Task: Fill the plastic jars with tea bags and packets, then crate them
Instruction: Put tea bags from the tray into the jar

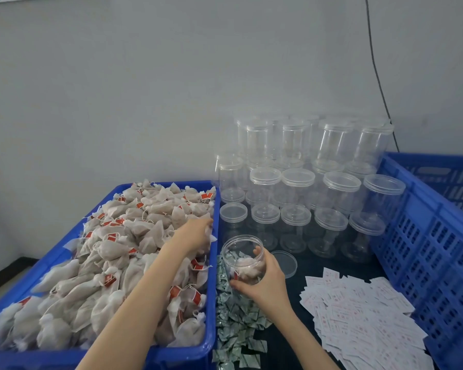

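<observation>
Seemingly tilted jar (242,259), mouth toward wall.

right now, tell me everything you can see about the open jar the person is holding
The open jar is a clear, round plastic container with a wide mouth and no lid on. It is tilted, mouth up and toward the blue bin of tea bags. A few pale tea bags lie inside. The right hand grips its side and bottom, above the green packets. A loose lid lies beside it.
</observation>
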The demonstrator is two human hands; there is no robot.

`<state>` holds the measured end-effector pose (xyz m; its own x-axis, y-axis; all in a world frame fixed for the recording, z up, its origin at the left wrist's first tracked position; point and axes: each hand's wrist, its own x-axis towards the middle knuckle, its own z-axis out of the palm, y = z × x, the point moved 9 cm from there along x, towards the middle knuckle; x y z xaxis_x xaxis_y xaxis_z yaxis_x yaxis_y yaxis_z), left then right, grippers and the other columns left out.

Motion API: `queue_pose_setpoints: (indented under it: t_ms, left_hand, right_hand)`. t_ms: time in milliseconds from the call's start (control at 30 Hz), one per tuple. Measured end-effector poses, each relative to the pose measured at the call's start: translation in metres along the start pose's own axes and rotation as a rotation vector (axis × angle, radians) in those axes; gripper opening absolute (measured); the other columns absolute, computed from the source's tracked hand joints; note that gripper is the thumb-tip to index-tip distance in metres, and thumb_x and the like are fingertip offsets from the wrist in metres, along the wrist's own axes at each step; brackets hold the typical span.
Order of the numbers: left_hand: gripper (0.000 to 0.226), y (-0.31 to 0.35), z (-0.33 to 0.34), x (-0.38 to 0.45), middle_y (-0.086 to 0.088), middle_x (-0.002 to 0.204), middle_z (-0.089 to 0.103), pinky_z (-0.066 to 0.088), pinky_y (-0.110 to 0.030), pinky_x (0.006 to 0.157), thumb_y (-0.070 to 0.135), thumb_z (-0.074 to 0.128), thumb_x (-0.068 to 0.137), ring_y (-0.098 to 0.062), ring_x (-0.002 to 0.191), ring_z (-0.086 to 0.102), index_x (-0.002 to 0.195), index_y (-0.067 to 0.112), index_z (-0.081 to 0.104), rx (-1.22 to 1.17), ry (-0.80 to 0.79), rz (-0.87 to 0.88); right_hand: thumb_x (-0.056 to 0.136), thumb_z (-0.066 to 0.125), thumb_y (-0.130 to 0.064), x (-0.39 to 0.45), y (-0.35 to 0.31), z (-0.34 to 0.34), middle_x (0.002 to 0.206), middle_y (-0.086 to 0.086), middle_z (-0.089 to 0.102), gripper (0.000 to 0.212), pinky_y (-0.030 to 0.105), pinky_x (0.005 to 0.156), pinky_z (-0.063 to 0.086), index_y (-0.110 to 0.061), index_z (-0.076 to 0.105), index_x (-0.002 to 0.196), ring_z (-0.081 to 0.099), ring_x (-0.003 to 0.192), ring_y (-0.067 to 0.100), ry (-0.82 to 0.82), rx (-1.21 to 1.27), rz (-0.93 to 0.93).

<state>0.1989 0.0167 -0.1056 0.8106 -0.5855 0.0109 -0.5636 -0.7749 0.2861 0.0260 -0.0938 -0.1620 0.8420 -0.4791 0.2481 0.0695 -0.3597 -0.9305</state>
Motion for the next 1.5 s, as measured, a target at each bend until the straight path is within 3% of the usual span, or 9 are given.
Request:
queue_pose_setpoints:
  t_ms: [267, 500, 633, 767, 867, 1000, 1167, 1333, 1500]
  left_hand:
    - [0.03, -0.014, 0.006, 0.006, -0.002, 0.11, 0.063, 0.052, -0.035, 0.086, 0.033, 0.059, 0.089, -0.017, 0.096, 0.06, 0.116, 0.021, 0.061, 0.098, 0.027, 0.01]
    - [0.006, -0.019, 0.001, 0.009, 0.004, 0.09, 0.059, 0.046, -0.028, 0.066, 0.028, 0.046, 0.091, -0.011, 0.077, 0.056, 0.091, 0.028, 0.052, 0.022, 0.08, -0.016]
    - [0.01, -0.02, -0.005, 0.007, 0.005, 0.094, 0.063, 0.048, -0.025, 0.069, 0.031, 0.052, 0.094, -0.009, 0.078, 0.058, 0.098, 0.027, 0.06, 0.098, 0.158, -0.001]
    - [0.017, -0.023, -0.021, 0.0, 0.005, 0.096, 0.065, 0.05, -0.031, 0.081, 0.029, 0.05, 0.097, -0.011, 0.084, 0.058, 0.103, 0.027, 0.066, 0.102, 0.281, -0.035]
    - [0.019, -0.024, -0.048, -0.012, 0.004, 0.086, 0.064, 0.052, -0.035, 0.079, 0.02, 0.048, 0.097, -0.012, 0.077, 0.06, 0.103, 0.022, 0.066, -0.022, 0.444, -0.083]
    - [0.018, -0.026, -0.083, -0.025, 0.0, 0.081, 0.062, 0.04, -0.021, 0.053, 0.015, 0.047, 0.097, -0.009, 0.061, 0.055, 0.103, 0.016, 0.064, -0.279, 0.569, -0.119]
    - [0.017, -0.013, -0.125, -0.045, 0.003, 0.08, 0.061, 0.037, -0.017, 0.055, 0.013, 0.049, 0.095, -0.007, 0.061, 0.053, 0.1, 0.013, 0.066, -0.444, 0.673, -0.054]
    - [0.016, 0.015, -0.146, -0.063, 0.011, 0.078, 0.063, 0.052, -0.026, 0.067, 0.016, 0.053, 0.093, -0.014, 0.072, 0.065, 0.088, 0.027, 0.064, -0.59, 0.632, 0.073]
    - [0.021, 0.061, -0.127, -0.064, 0.005, 0.084, 0.067, 0.052, -0.013, 0.061, 0.014, 0.058, 0.091, -0.008, 0.066, 0.066, 0.082, 0.032, 0.064, -0.578, 0.369, 0.237]
  right_hand:
    - [0.053, 0.092, -0.03, -0.002, 0.0, 0.001, 0.12, -0.018, 0.053, 0.083, 0.006, 0.083, 0.044, -0.035, 0.049, 0.124, 0.053, 0.107, -0.011, -0.012, 0.015, 0.003]
    - [0.054, 0.093, -0.029, -0.002, -0.001, 0.002, 0.119, -0.018, 0.052, 0.082, 0.005, 0.082, 0.043, -0.038, 0.048, 0.122, 0.051, 0.107, -0.012, -0.022, 0.011, 0.005]
    - [0.054, 0.092, -0.026, -0.003, -0.003, 0.003, 0.115, -0.019, 0.052, 0.075, 0.002, 0.08, 0.041, -0.045, 0.046, 0.111, 0.049, 0.104, -0.018, -0.029, -0.002, -0.003]
    - [0.055, 0.093, -0.026, -0.003, -0.002, 0.003, 0.116, -0.018, 0.052, 0.077, 0.002, 0.08, 0.041, -0.04, 0.048, 0.115, 0.049, 0.105, -0.018, -0.036, -0.001, 0.001]
    - [0.053, 0.091, -0.031, -0.002, -0.001, 0.005, 0.116, -0.019, 0.051, 0.08, 0.004, 0.08, 0.042, -0.034, 0.05, 0.122, 0.052, 0.105, -0.01, -0.042, -0.004, 0.004]
    - [0.052, 0.09, -0.034, -0.001, -0.003, 0.006, 0.115, -0.018, 0.052, 0.074, 0.007, 0.082, 0.044, -0.047, 0.046, 0.111, 0.054, 0.103, -0.009, -0.031, -0.007, -0.008]
    - [0.054, 0.092, -0.031, 0.0, -0.006, 0.009, 0.117, -0.02, 0.052, 0.075, 0.003, 0.083, 0.042, -0.051, 0.045, 0.109, 0.049, 0.107, -0.016, -0.03, -0.012, -0.028]
    - [0.051, 0.09, -0.035, 0.002, -0.009, 0.01, 0.115, -0.02, 0.052, 0.074, 0.001, 0.082, 0.039, -0.05, 0.046, 0.108, 0.048, 0.107, -0.018, -0.021, -0.007, -0.041]
    - [0.057, 0.093, -0.024, 0.005, -0.013, 0.003, 0.116, -0.019, 0.052, 0.075, 0.001, 0.08, 0.04, -0.05, 0.045, 0.107, 0.048, 0.105, -0.019, 0.004, -0.003, -0.052]
